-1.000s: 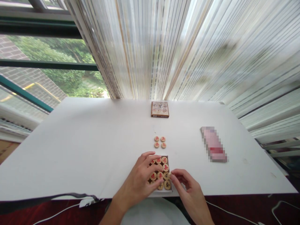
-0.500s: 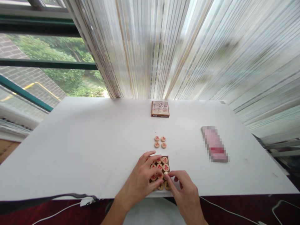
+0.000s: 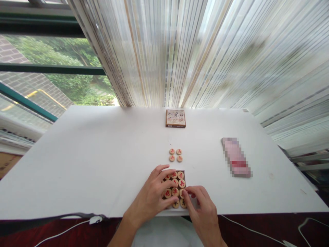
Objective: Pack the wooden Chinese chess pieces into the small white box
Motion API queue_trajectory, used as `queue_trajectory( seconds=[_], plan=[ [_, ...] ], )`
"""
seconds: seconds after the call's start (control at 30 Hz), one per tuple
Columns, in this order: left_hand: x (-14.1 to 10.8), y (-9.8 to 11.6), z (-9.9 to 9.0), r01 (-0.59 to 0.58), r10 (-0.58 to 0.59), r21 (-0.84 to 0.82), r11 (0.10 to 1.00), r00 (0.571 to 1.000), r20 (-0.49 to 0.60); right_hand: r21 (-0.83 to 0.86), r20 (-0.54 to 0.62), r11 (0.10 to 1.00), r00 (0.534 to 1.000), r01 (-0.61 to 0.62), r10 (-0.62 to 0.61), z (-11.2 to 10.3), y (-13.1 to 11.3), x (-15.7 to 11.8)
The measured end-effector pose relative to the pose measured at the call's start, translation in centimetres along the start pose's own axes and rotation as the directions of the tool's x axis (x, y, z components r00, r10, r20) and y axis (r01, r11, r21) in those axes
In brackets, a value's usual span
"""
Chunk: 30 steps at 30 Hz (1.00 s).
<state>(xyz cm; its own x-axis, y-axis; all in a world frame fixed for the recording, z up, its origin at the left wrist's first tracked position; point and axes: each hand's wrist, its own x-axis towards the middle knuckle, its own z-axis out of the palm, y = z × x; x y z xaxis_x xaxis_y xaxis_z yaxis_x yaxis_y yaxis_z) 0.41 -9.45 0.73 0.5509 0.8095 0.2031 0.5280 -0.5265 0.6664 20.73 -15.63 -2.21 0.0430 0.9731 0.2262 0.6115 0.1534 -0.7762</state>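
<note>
A shallow dark box tray (image 3: 182,171) near the table's front edge holds rows of round wooden Chinese chess pieces (image 3: 175,192), most with red characters and the nearest ones with black. Across its left side spreads my left hand (image 3: 156,192), fingers apart, partly hiding several pieces. At the tray's right edge the thumb and index finger of my right hand (image 3: 202,202) are pinched on a red-marked chess piece (image 3: 182,193), which lies flat in its row. Beyond the tray, a small group of red-marked chess pieces (image 3: 172,158) sits in two rows on the white table.
A flat box lid (image 3: 175,118) with Chinese lettering lies at the table's far side. To the right is a pinkish, pixelated flat object (image 3: 236,157). White cables (image 3: 64,235) run below the front edge of the white table (image 3: 89,164). Striped curtains (image 3: 159,51) hang behind.
The chess piece at my right fingertips was tilted in its slot and now lies flat, its red character showing. My left hand stays over the tray almost unmoved.
</note>
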Motion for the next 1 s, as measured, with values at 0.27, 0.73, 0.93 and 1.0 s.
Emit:
queue_trajectory(
  seconds=[0.27,0.73,0.93,1.0],
  plan=[
    [-0.4,-0.7,-0.3,0.02,-0.02,0.017,1.0,1.0,0.004,0.012,0.101,1.0,0.995,0.02,-0.021,-0.4,0.6,-0.1],
    [-0.8,-0.8,-0.9,0.029,-0.03,0.022,0.999,1.0,0.007,0.001,0.085,0.998,0.994,0.065,-0.065,-0.5,0.7,-0.3],
    [-1.8,-1.7,-1.5,0.073,-0.074,0.042,0.996,0.997,0.012,-0.052,0.081,0.98,0.979,0.193,-0.188,-0.4,0.3,-0.1],
    [-1.8,-1.7,-1.5,0.076,-0.076,0.043,0.996,0.997,0.013,-0.083,0.102,0.97,0.97,0.228,-0.22,-0.3,0.1,0.1]
  ],
)
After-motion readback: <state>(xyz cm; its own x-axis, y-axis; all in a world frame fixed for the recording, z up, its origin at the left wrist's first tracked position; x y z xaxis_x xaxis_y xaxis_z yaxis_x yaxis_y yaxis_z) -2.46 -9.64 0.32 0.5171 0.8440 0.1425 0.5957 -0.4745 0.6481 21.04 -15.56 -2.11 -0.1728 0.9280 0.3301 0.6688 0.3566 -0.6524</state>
